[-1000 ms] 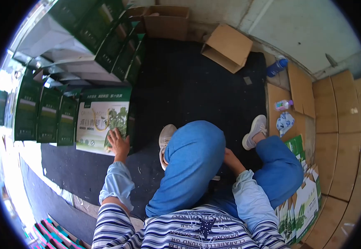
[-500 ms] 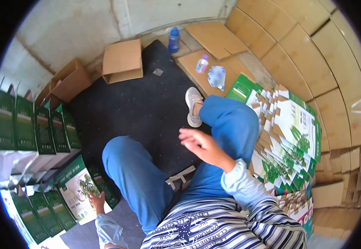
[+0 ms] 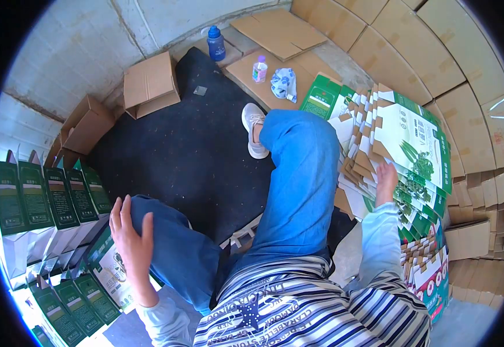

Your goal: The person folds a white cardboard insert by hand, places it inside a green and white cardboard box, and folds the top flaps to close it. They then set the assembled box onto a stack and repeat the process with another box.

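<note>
My left hand (image 3: 131, 243) is raised beside the left knee with its fingers apart and nothing in it. Below and behind it, a green and white carton (image 3: 113, 272) stands among rows of green cartons (image 3: 61, 196). Over on the right, my right hand (image 3: 385, 178) is at the edge of a fanned stack of flat green and white cartons (image 3: 411, 139). Its fingertips point up against the brown flaps, and whether they grip one is hard to make out.
Open brown boxes (image 3: 151, 87) stand by the wall. A blue bottle (image 3: 216, 44), a small bottle (image 3: 259, 69) and a patterned cloth or bag (image 3: 284, 84) are at the back. Brown boxes (image 3: 437, 63) are stacked at the right, above folded cardboard (image 3: 483, 202).
My right hand has moved from above the lap to the flat carton stack. My left hand has come off the standing carton and up beside the knee. The view has shifted.
</note>
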Tool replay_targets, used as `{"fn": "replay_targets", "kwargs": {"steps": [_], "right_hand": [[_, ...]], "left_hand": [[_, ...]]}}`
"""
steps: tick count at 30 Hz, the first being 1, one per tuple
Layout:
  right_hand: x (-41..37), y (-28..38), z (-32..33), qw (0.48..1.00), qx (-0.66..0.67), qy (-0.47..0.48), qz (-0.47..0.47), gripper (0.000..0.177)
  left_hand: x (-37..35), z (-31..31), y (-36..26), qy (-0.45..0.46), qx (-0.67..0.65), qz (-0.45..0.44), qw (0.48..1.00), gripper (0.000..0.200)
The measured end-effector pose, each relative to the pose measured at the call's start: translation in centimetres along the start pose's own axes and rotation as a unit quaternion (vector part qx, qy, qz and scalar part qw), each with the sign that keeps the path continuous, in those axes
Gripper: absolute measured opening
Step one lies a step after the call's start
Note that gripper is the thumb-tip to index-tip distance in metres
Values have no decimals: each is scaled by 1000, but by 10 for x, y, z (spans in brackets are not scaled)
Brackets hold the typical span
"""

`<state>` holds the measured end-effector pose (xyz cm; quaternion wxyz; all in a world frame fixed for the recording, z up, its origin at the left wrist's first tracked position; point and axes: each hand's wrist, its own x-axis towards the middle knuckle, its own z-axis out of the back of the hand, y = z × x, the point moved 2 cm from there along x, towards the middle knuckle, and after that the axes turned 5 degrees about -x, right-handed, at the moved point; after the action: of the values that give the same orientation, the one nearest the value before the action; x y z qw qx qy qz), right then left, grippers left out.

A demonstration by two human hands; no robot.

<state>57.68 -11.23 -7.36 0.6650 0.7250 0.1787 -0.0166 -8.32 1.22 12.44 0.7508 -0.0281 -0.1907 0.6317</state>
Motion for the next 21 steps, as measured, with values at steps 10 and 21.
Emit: {"fn": "replay_targets", "kwargs": {"steps": [10, 21], "right_hand": [[101, 13, 33, 994, 45, -63, -78, 55], [95, 100, 2, 994, 47, 100, -19, 28]], "left_hand": [[-6, 0, 4, -34, 66, 32, 997, 45], [-16, 11, 19, -31, 117, 87, 989, 44]]}}
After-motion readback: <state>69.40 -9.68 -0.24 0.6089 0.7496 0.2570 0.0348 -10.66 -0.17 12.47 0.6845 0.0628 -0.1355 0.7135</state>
